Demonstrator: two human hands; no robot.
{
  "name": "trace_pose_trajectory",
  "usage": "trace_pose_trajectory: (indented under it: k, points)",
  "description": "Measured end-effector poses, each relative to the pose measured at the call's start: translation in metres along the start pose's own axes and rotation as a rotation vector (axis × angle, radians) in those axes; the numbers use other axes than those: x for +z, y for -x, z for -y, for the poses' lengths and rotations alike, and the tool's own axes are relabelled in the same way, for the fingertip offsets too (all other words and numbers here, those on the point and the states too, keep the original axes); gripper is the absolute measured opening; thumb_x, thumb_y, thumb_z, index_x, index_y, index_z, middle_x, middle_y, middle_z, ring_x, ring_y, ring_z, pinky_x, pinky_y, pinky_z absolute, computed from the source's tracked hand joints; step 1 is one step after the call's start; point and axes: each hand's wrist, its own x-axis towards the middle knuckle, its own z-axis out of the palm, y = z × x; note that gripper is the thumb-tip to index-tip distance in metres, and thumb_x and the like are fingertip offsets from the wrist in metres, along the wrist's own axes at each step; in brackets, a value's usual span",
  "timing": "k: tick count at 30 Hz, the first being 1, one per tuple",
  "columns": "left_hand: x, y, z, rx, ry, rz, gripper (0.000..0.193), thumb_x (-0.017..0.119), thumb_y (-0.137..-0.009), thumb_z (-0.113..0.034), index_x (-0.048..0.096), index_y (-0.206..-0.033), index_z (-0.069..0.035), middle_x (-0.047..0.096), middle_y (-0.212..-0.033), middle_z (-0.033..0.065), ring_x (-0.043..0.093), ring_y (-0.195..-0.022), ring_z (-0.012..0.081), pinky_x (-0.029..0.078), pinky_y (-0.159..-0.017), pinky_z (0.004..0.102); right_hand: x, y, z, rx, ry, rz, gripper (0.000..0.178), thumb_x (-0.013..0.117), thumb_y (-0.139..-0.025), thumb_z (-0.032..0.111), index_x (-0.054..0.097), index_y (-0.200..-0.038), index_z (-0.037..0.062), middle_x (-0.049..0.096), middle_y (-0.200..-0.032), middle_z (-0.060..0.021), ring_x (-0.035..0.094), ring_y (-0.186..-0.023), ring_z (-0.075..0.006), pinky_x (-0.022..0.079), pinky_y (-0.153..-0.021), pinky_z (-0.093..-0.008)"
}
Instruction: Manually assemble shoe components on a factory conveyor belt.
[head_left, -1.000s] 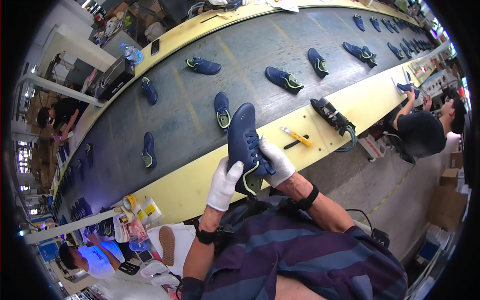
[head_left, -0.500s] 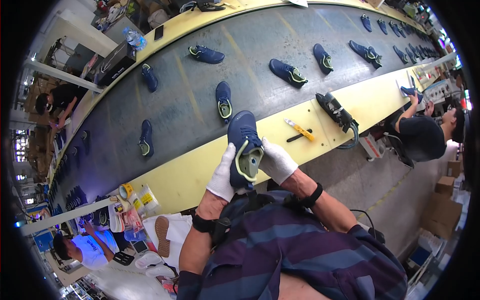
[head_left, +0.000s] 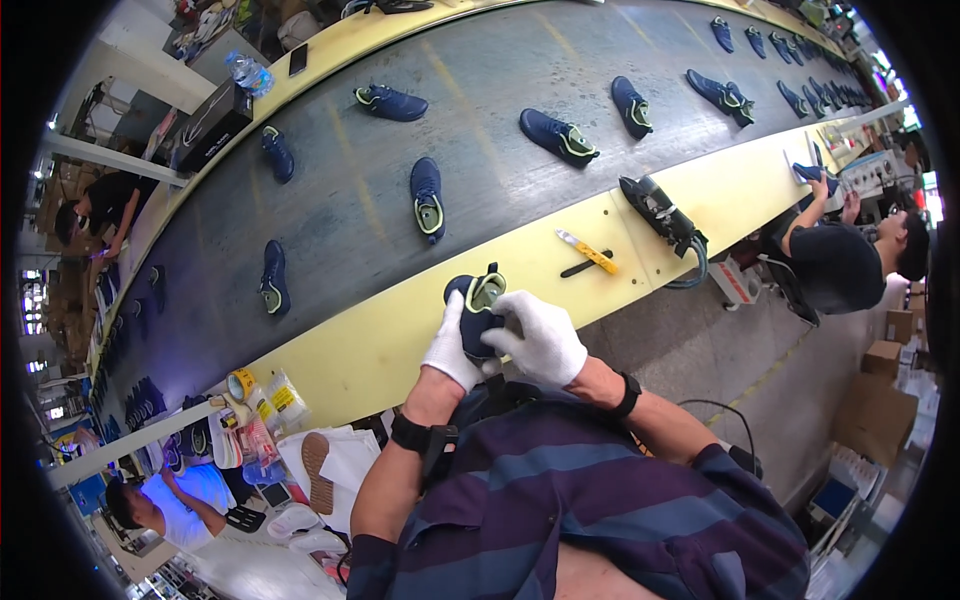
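A navy blue sneaker (head_left: 477, 300) with a lime-green collar is held close to my body, over the near edge of the yellow ledge. Its heel and opening point away from me, and its toe faces me. My left hand (head_left: 453, 347), in a white glove, grips the shoe along its left side. From the right, my gloved right hand (head_left: 541, 338) has its fingers bent against the shoe's upper, partly hiding the lacing. Beyond the ledge, a similar sneaker (head_left: 427, 200) lies on the grey conveyor belt.
On the ledge (head_left: 370, 375) lie a yellow utility knife (head_left: 587, 251), a dark slim tool (head_left: 588, 264) and a black device with a hose (head_left: 662, 218). Tape (head_left: 241, 382) and a shoe sole (head_left: 317, 470) sit at left. Co-workers (head_left: 840, 250) are on both sides; more sneakers line the belt.
The held sneaker has been turned around, so its heel now points away instead of its toe. My right hand has moved onto its upper. Shoes on the belt appear shifted slightly left.
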Motion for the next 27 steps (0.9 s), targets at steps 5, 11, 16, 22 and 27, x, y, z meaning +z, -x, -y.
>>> trace_pose_trajectory:
  k: [5,11,16,22,27]
  points:
    - [0.005,-0.013,0.002,-0.08,-0.057,-0.018,0.059,0.041,-0.105,-0.071,0.068,-0.116,-0.019,0.068,-0.089,0.0039,0.063,-0.073,0.0241,0.044,-0.053,0.0382,0.004,-0.009,-0.028,0.141,-0.024,-0.055,0.018,0.077,-0.093,0.013,0.064,-0.099,0.0038,0.069,-0.08,-0.016,0.073,-0.07,-0.0317,0.057,-0.065,-0.0397]
    - [-0.008,-0.051,0.009,-0.174,-0.015,-0.103,0.062,0.042,-0.104,-0.073,0.067,-0.111,-0.017,0.065,-0.084,0.0064,0.06,-0.062,0.0227,0.038,-0.045,0.0331,0.004,-0.021,-0.075,0.377,-0.104,-0.046,0.018,0.069,-0.101,0.019,0.065,-0.098,0.0012,0.068,-0.074,-0.0142,0.069,-0.062,-0.023,0.055,-0.06,-0.0371]
    - [-0.011,-0.063,0.015,-0.24,-0.001,-0.104,0.058,0.042,-0.105,-0.069,0.065,-0.111,-0.016,0.064,-0.087,0.0117,0.058,-0.062,0.0253,0.037,-0.047,0.0325,-0.087,-0.04,-0.172,0.277,0.089,-0.328,0.013,0.072,-0.098,0.013,0.067,-0.102,0.0019,0.069,-0.075,-0.014,0.07,-0.061,-0.0228,0.055,-0.058,-0.0358]
    - [-0.001,-0.068,0.023,-0.198,0.055,-0.117,0.059,0.044,-0.104,-0.071,0.067,-0.105,-0.016,0.064,-0.079,0.0071,0.058,-0.055,0.0227,0.035,-0.041,0.0322,-0.199,-0.065,-0.3,0.119,0.901,-0.369,0.055,0.083,-0.085,0.019,0.058,-0.13,-0.0001,0.065,-0.125,-0.0249,0.062,-0.117,-0.0439,0.048,-0.102,-0.0518]
    - [0.01,-0.076,0.033,-0.159,0.114,-0.121,0.06,0.039,-0.106,-0.069,0.064,-0.108,-0.014,0.063,-0.085,0.0112,0.057,-0.06,0.0246,0.035,-0.044,0.0338,-0.227,-0.078,-0.331,0.243,0.784,-0.225,0.057,0.086,-0.083,0.024,0.06,-0.13,0.003,0.068,-0.122,-0.0231,0.065,-0.114,-0.0423,0.052,-0.099,-0.049]
